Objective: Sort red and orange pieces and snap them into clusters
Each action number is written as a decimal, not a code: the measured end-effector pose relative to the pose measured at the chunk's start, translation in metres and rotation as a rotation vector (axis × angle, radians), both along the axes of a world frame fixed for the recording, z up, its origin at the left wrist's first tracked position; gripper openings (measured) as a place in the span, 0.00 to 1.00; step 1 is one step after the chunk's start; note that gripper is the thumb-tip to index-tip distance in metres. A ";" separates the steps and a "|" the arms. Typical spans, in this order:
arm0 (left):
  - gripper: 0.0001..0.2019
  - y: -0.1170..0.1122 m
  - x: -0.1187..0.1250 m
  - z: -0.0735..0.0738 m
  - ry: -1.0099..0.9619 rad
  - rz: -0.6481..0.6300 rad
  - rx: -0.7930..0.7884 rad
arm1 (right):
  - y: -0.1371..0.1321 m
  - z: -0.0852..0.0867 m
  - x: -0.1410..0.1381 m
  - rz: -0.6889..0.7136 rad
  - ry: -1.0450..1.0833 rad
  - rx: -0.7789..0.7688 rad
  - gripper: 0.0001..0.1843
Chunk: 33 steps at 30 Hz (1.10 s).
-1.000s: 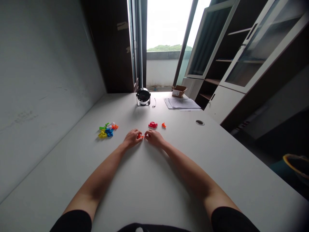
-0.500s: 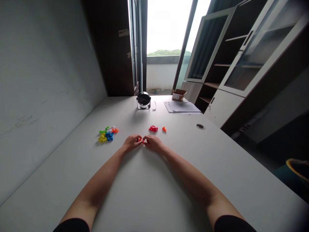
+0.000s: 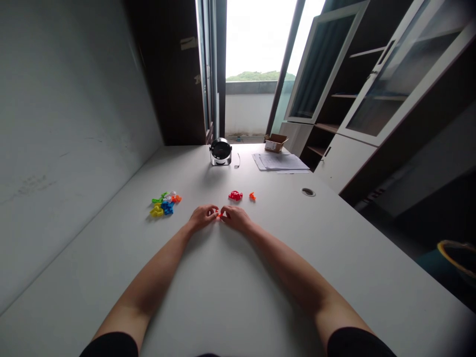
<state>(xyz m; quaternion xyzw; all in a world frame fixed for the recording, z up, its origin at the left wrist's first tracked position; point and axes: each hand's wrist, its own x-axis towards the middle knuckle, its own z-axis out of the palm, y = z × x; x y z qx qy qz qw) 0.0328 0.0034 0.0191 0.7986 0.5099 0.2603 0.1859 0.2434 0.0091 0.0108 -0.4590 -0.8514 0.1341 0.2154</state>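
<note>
My left hand (image 3: 203, 216) and my right hand (image 3: 235, 218) meet fingertip to fingertip low over the white table. Both are closed on a small orange-red plastic piece (image 3: 219, 214), mostly covered by the fingers, so its exact shape does not show. Just beyond my right hand lies a small heap of red plastic pieces (image 3: 235, 196), with a lone orange piece (image 3: 252, 196) to its right. Off to the left of my left hand is a mixed pile: yellow pieces (image 3: 156, 210), blue pieces (image 3: 167, 207), green, white and orange ones.
Toward the far edge of the table (image 3: 230, 277) stands a round black device on a metal stand (image 3: 220, 151). Papers (image 3: 284, 162) and an open cardboard box (image 3: 275, 143) sit at the back right. A cable hole (image 3: 308, 192) is in the tabletop; a wall borders the left.
The fingertips have shifted slightly around the orange-red piece, and a bit more of it shows between them. The whole view has tilted a little; the piles lie as before.
</note>
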 end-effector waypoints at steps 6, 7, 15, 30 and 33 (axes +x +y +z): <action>0.15 -0.001 -0.001 0.001 -0.013 -0.057 0.010 | 0.003 -0.002 0.000 -0.004 0.057 0.011 0.07; 0.16 -0.001 -0.001 0.001 -0.015 -0.067 0.014 | 0.003 -0.002 0.000 -0.002 0.062 0.008 0.07; 0.18 0.001 -0.002 -0.002 -0.017 -0.067 0.004 | 0.009 -0.009 -0.001 -0.038 0.094 0.009 0.07; 0.15 0.004 -0.001 -0.007 -0.010 -0.041 0.041 | 0.009 -0.007 0.001 -0.035 0.109 -0.017 0.10; 0.13 0.004 0.000 -0.006 0.012 -0.040 0.049 | 0.008 -0.005 0.002 -0.027 0.106 -0.015 0.11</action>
